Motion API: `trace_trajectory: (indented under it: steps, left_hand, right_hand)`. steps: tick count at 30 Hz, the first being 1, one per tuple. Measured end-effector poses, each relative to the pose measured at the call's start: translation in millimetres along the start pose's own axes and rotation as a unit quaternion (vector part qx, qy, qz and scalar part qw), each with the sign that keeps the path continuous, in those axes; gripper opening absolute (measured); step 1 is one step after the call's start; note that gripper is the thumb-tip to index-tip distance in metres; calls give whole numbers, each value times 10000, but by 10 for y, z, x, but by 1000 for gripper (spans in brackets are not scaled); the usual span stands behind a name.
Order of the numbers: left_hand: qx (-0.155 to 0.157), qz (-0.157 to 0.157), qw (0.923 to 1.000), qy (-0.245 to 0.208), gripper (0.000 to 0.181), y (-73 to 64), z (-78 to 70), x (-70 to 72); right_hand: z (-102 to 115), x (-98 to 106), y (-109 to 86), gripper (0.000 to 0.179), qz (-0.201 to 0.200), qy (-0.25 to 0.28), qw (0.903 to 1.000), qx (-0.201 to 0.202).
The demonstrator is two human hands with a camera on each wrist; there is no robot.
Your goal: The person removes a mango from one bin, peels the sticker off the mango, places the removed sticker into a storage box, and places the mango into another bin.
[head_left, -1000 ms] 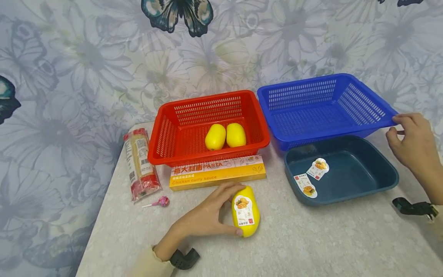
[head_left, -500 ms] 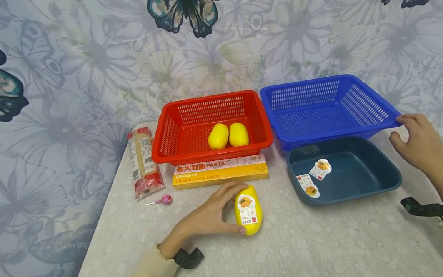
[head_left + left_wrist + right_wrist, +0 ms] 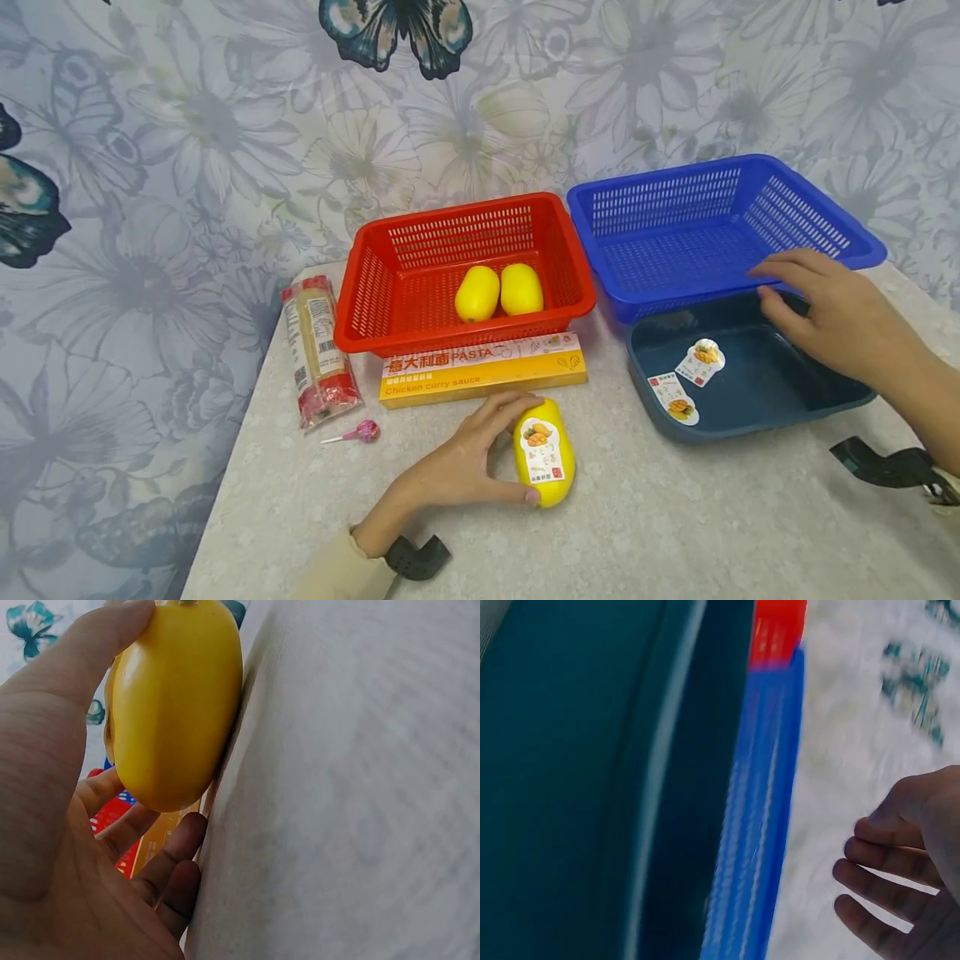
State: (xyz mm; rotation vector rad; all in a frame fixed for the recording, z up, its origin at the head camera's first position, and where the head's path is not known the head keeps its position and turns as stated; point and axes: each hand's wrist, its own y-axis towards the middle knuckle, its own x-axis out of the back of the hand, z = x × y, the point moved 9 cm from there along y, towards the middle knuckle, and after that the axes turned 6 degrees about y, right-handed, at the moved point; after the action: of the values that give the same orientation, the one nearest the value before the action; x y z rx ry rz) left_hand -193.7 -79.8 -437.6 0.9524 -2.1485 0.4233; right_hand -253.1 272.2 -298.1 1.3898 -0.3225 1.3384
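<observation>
My left hand [image 3: 465, 464] pinches a yellow mango [image 3: 544, 454] between thumb and fingers. The fruit lies on the table with a white picture label facing up. In the left wrist view the thumb [image 3: 124, 626] is at one end of the mango and the fingers reach toward the other. Over the right part of a dark teal basin [image 3: 772, 408] hovers my right hand [image 3: 843, 321], fingers loosely extended, nothing in its grasp. Two paper labels, a nearer one [image 3: 673, 400] and a farther one [image 3: 701, 362], lie at the left inside the basin.
A red basket [image 3: 390, 343] holds two more mangoes [image 3: 477, 294]. Behind the basin stands a blue basket [image 3: 660, 187]. A pasta box [image 3: 487, 379] lies before the red basket. A bag of noodles [image 3: 321, 350] and a lollipop [image 3: 366, 431] lie at left.
My right hand has left the blue basket's right corner and moved left over the teal basin. My left hand keeps its hold on the mango. The head view has shifted slightly.
</observation>
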Motion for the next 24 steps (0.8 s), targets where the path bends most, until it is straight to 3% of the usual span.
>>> trace_trajectory:
  steps: [4, 7, 15, 24]
  left_hand:
    - [-4, -16, 10000, -20, 102, 0, 6, -13]
    - [-21, -18, 10000, -10, 102, 1, 8, -16]
    - [22, -50, 10000, -27, 103, 3, 7, -3]
    - [-37, -50, 10000, -2, 102, -6, -1, -16]
  right_hand:
    - [466, -70, 56, 28, -43, 373, 9959, 821]
    - [772, -127, 66, 31, 16, 640, 9914, 1144]
    - [1390, -565, -7, 32, 924, 1334, 9785, 1275]
    - [1647, -961, -59, 21, 1288, 1635, 9698, 1274]
